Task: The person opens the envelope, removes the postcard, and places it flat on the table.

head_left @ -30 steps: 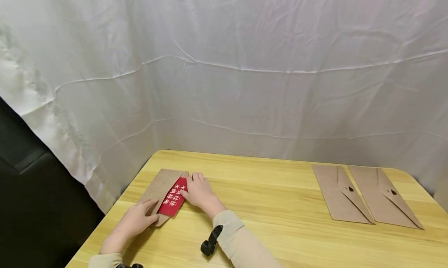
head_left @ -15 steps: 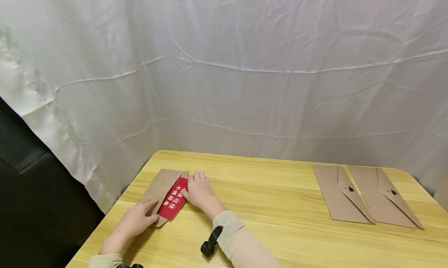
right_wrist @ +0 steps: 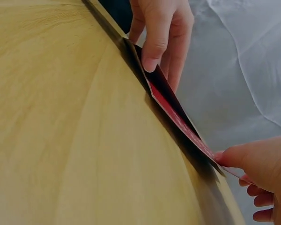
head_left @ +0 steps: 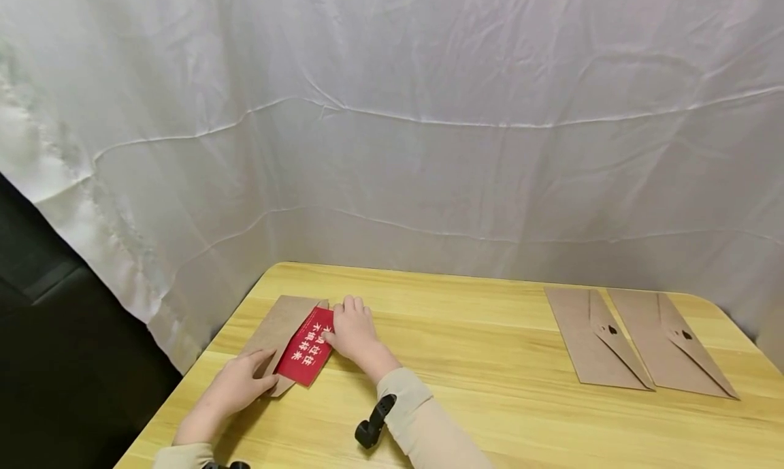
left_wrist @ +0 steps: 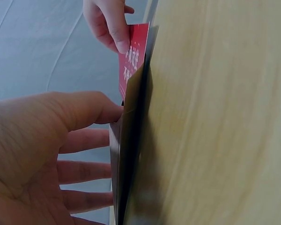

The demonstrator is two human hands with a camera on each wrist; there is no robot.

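A brown kraft envelope (head_left: 282,326) lies at the table's left side, its mouth facing right. Part of a red card (head_left: 306,350) with white Chinese characters sticks out of it. My left hand (head_left: 235,385) holds the envelope near its lower end; in the right wrist view the left thumb reaches into the mouth, with fingers on the outer side. My right hand (head_left: 355,329) pinches the card's right edge between thumb and fingers, as the right wrist view shows at the card's edge (right_wrist: 196,139). The card's far end is hidden inside the envelope.
Two more brown envelopes (head_left: 591,346) (head_left: 670,350), each with a dark mark on its flap, lie side by side on the wooden table (head_left: 465,360) at right. A pale curtain (head_left: 429,183) hangs behind. Something black (head_left: 67,360) stands beyond the left edge.
My right hand has moved slightly right with the red card, and more of the card shows outside the envelope. My left hand and the envelope have stayed nearly in place.
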